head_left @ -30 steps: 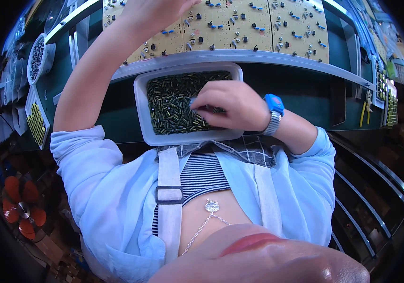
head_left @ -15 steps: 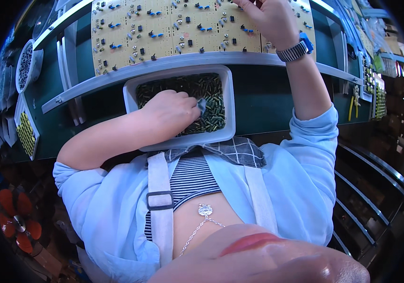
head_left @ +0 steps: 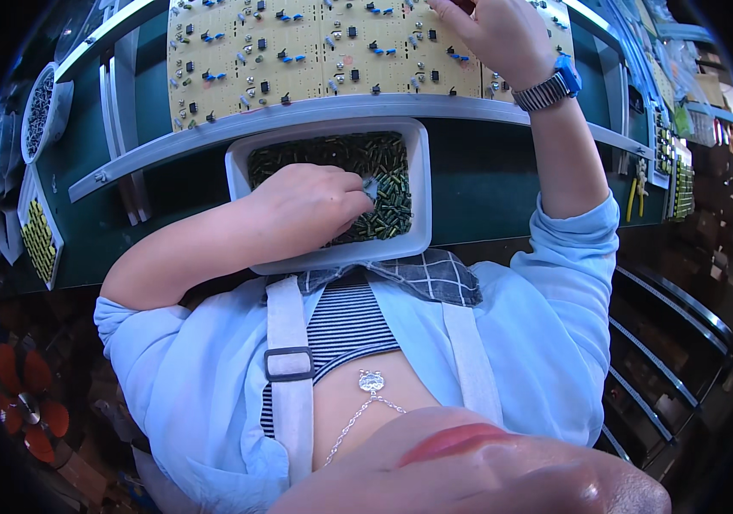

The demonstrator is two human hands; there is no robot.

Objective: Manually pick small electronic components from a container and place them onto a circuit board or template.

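Observation:
A white plastic bin [head_left: 422,193] full of small dark-green cylindrical capacitors [head_left: 392,193] stands close in front of me. Over it is my left hand [head_left: 319,201], its fingers curled down among the capacitors. A pale bluish bit [head_left: 370,187] shows at its fingertips; what they pinch, if anything, is hidden. My right hand [head_left: 508,38], with a metal-banded watch [head_left: 546,92] on the wrist, is over a tan circuit board panel [head_left: 315,64]. Its thumb points left, and the fingertips run out past the top edge. Blue, black and grey components stand across the panel.
A metal rail [head_left: 298,114] runs between panel and bin. On the left are a white tub [head_left: 49,120] of small metal parts and a tray of yellowish-green pieces [head_left: 39,240]. Yellow-handled pliers [head_left: 636,193] lie at the right, and an orange-bladed fan [head_left: 28,403] stands lower left.
My left hand has shifted slightly right within the bin, and less of the pale bit shows. My right hand has moved a little right. The view has shifted slightly.

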